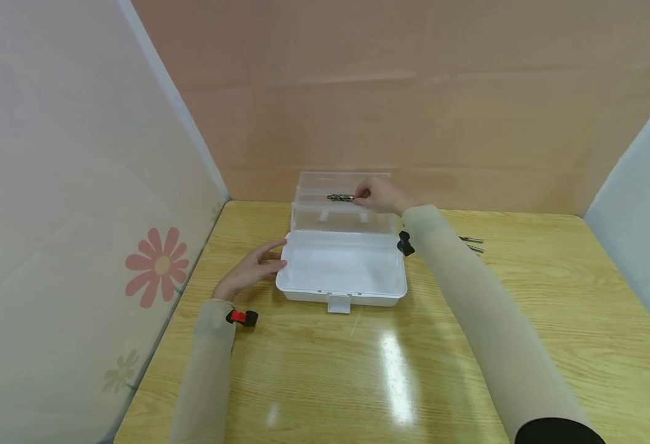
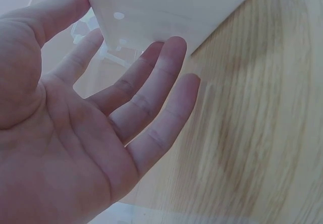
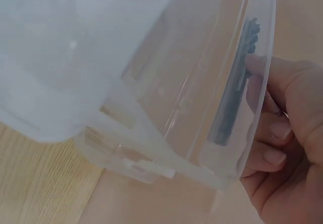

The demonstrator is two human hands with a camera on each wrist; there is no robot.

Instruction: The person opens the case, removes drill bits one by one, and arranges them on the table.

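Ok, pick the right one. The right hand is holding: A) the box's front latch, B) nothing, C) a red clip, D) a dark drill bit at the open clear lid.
D: the right hand pinches a dark drill bit against the raised clear lid of the white box.

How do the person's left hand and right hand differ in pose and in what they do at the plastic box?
The left hand lies open, with straight fingers against the left side of the white box base; the right hand has curled fingers that pinch a dark drill bit. The left hand rests low on the wooden table; the right hand is raised at the clear upright lid. Both arms wear beige sleeves.
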